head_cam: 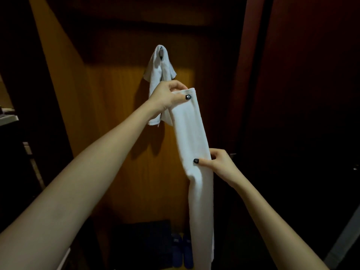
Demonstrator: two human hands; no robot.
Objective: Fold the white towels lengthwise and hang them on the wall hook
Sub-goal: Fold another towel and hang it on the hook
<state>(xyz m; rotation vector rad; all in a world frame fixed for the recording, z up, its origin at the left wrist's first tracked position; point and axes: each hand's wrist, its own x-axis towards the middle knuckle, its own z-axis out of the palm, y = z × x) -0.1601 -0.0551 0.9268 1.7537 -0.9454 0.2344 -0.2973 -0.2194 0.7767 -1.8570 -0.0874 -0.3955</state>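
Observation:
A long white towel (191, 133), folded into a narrow strip, hangs in front of me. My left hand (167, 98) pinches its top end, thumb on the front. Lower down, my right hand (216, 162) pinches the strip at its right edge about midway; the lower half dangles toward the floor. Behind it, another white towel (159, 73) is draped over the metal wall hook (161, 52) on the wooden panel, its lower part hidden by my left hand.
The wooden wall panel (116, 114) is lit in the middle and dark around. A dark door or panel (292, 94) stands to the right. On the floor lie a dark mat (144, 242) and a pair of blue slippers (182, 250). A shelf edge (7, 118) shows at left.

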